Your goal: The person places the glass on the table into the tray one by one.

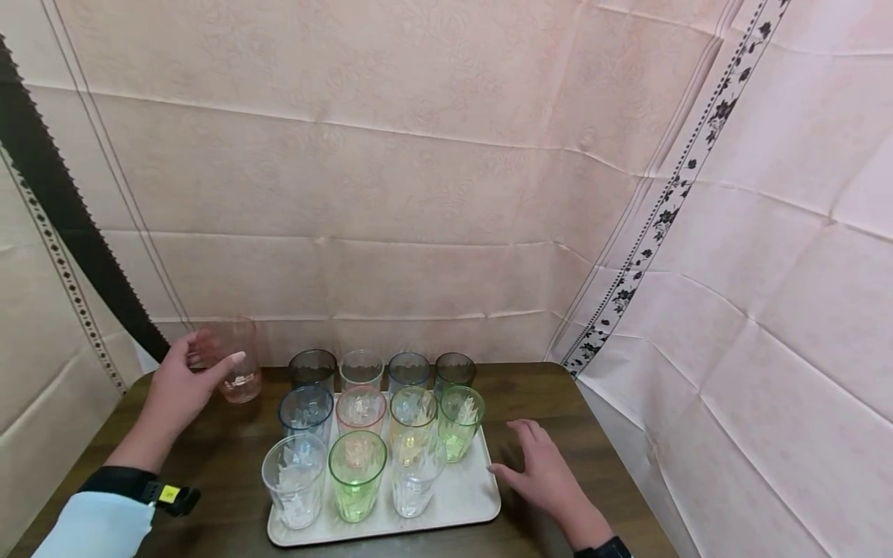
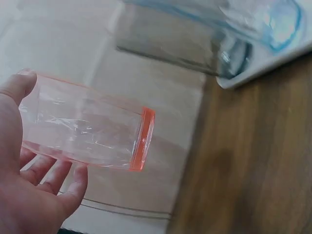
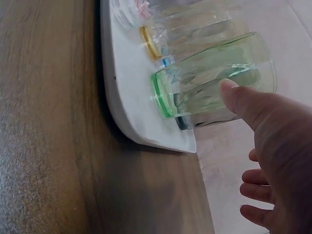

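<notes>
My left hand (image 1: 180, 381) holds a clear pink drinking glass (image 1: 244, 372) at the left, beyond the tray and raised off the table. In the left wrist view the thumb lies on one side of the pink glass (image 2: 92, 126) and the fingers on the other; its thick base is orange-pink. My right hand (image 1: 547, 477) hovers beside the tray's right edge with relaxed fingers and holds nothing. Nearest to it stands a green glass (image 1: 460, 425), upright on the white tray (image 1: 474, 500). In the right wrist view the thumb overlaps this green glass (image 3: 209, 80); contact is unclear.
Several more glasses crowd the tray in rows: dark grey (image 1: 314, 367), blue (image 1: 307, 407), pink (image 1: 360, 407), yellow (image 1: 414, 411), light green (image 1: 357, 480) and clear (image 1: 296, 484). The tray rests on a dark wooden table (image 1: 216, 480). Pale patterned cloth (image 1: 391, 186) hangs behind and at the sides.
</notes>
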The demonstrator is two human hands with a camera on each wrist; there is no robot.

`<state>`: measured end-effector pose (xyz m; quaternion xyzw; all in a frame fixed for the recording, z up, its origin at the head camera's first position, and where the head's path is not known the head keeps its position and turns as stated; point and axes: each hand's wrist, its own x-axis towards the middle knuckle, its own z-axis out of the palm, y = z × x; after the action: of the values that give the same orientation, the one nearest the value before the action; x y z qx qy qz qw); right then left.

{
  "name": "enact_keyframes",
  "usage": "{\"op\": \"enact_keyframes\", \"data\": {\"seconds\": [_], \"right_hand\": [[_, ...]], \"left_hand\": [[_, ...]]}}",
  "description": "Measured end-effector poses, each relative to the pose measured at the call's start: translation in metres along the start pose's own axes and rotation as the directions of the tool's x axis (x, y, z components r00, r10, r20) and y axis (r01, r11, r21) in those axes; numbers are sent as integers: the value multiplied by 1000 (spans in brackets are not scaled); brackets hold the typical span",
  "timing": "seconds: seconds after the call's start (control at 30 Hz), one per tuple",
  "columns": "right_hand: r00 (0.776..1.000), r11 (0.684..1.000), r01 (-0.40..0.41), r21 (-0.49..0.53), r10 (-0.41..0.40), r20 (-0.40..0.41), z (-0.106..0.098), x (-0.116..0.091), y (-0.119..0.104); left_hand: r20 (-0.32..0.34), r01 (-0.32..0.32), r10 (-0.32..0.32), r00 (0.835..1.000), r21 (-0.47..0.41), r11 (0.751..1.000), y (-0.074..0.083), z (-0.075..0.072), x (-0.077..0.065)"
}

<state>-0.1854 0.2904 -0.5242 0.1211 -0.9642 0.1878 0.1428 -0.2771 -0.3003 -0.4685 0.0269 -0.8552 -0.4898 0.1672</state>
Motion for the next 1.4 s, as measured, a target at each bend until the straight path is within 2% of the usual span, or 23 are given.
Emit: {"op": "enact_keyframes", "data": {"seconds": [0.23,0.43,0.6,0.87,1.13,1.27,1.4], "right_hand": [[1000,999,-18,43,18,-14,-8,4,-6],[1000,997,-18,79,19,-24,-16,6,-14],[999,995,7,95,-3,-44,-20,6,-19],[996,993,11,121,0,-93,-33,6,-27],[986,984,68,166,-42,-160,-50,11,-45],[977,948,151,280,-100,-187,-60,18,-70],[971,869,232,437,-179,-158,-69,26,-102]], "left_hand": [[8,-123,123,992,0,992,42,-18,-25],[52,-244,245,968,-26,969,81,-23,-50],[90,-304,312,946,-97,948,107,-21,-65],[173,-339,374,911,-200,919,140,-9,-83],[243,-319,399,884,-310,895,155,12,-90],[263,-313,415,871,-355,881,160,20,-93],[294,-327,445,846,-372,869,167,29,-95]]}}
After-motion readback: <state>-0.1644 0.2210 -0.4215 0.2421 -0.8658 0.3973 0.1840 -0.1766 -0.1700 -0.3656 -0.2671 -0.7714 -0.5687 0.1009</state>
